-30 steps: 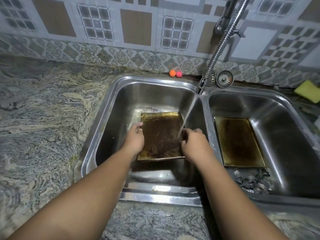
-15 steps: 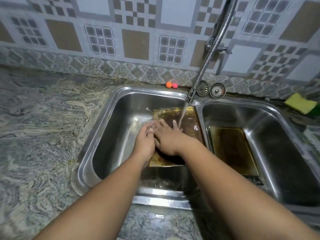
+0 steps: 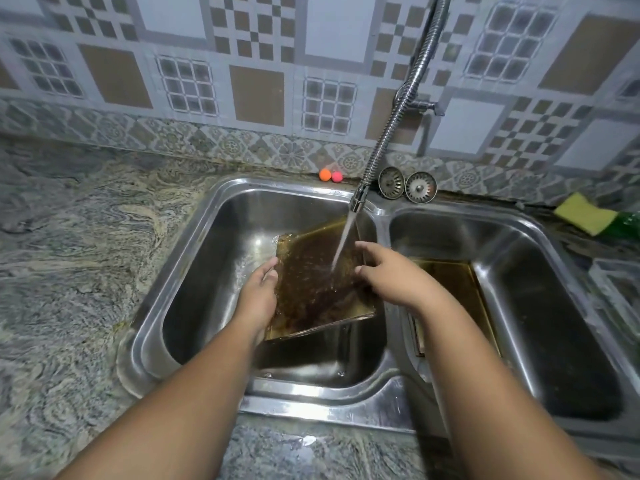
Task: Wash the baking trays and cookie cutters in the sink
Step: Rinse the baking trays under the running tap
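A greasy brown baking tray (image 3: 311, 289) is tilted in the left basin of the steel double sink (image 3: 194, 258), under water running from the flexible tap (image 3: 356, 202). My left hand (image 3: 258, 296) grips the tray's left edge. My right hand (image 3: 388, 271) rests on the tray's right side with fingers spread. A second stained tray (image 3: 460, 289) lies flat in the right basin, partly hidden by my right arm. The cookie cutters are not visible.
Two sink strainers (image 3: 407, 185) lean against the tiled wall behind the divider. Two small orange and pink balls (image 3: 330, 175) sit at the sink's back rim. A yellow sponge (image 3: 585, 213) lies on the counter at far right. Marbled counter (image 3: 86, 254) spreads to the left.
My right hand slid from the tray's left side, beside my left hand, across to its right side. The tray is now tilted more, and the view has shifted slightly.
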